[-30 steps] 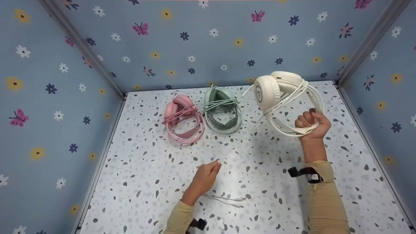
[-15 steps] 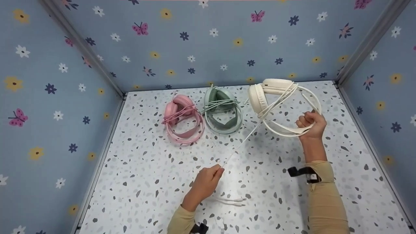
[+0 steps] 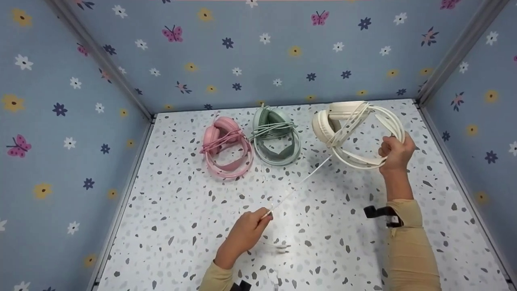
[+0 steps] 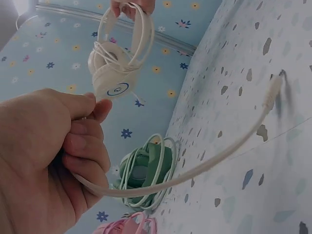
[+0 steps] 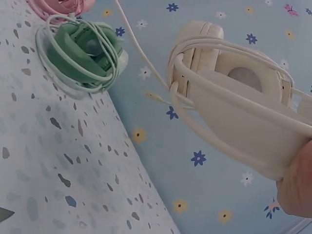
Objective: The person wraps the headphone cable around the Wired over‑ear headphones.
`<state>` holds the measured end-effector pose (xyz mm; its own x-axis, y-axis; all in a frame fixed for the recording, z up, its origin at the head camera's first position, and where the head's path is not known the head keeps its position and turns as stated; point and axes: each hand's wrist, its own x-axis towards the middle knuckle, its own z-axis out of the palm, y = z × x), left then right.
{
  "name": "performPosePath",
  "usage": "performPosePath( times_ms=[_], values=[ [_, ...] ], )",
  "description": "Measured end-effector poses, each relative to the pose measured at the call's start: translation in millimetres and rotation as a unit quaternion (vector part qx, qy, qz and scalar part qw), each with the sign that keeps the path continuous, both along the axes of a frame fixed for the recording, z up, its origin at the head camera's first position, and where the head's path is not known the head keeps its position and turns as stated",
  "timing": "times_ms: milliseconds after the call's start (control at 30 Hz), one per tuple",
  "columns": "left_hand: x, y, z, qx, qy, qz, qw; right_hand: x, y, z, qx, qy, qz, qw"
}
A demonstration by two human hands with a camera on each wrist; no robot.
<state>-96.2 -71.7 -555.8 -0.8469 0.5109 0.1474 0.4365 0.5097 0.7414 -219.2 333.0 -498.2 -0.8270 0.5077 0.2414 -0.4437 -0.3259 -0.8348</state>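
Observation:
My right hand [image 3: 398, 151] grips the headband of the white headphones [image 3: 323, 126], holding them up over the right side of the table. Strands of white cable wrap across their ear cups and band. From the lower ear cup a single length of cable [image 3: 311, 173] runs straight down to my left hand [image 3: 243, 230], which pinches it between thumb and fingers. Past my left fist, the cable's free part curves out to a plug [image 4: 274, 91] in the left wrist view. Two plug ends [image 3: 282, 248] show close to the left hand in the head view.
Pink headphones [image 3: 212, 137] and green headphones [image 3: 262, 119] lie side by side at the back of the speckled table [image 3: 331, 246], each wrapped in its own cable. Blue flowered panels [image 3: 258, 52] rise along the back and both sides.
The white headphones have come down and turned, and my right hand has shifted slightly right. The cable now stretches visibly between both hands. My left hand and the plug ends have moved left.

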Motion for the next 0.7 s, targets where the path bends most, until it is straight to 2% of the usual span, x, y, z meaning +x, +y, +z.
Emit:
performPosePath(
  times_ms=[100,200,367,500,600,700],
  values=[
    [0.5,-7.2,10.5,-0.012,-0.014,-0.002,0.9998,1.2,1,3.9,0.041,-0.003,-0.017,0.9990],
    [0.0,-17.2,23.2,-0.025,-0.019,0.007,0.9995,1.8,4,8.5,0.099,-0.015,-0.048,0.9939],
    [-2.1,-32.7,44.0,-0.067,0.013,0.029,0.9973,1.8,9,18.2,0.199,-0.057,-0.114,0.9718],
    [-4.0,-46.5,61.5,-0.107,0.035,0.032,0.9932,0.1,12,25.5,0.282,-0.096,-0.163,0.9405],
    [-3.9,-58.4,75.9,-0.126,0.054,0.046,0.9895,-2.0,16,29.5,0.348,-0.135,-0.198,0.9063],
    [-3.0,-68.7,88.4,-0.128,0.077,0.058,0.9872,-2.3,21,33.1,0.393,-0.173,-0.203,0.8800]
  ],
)
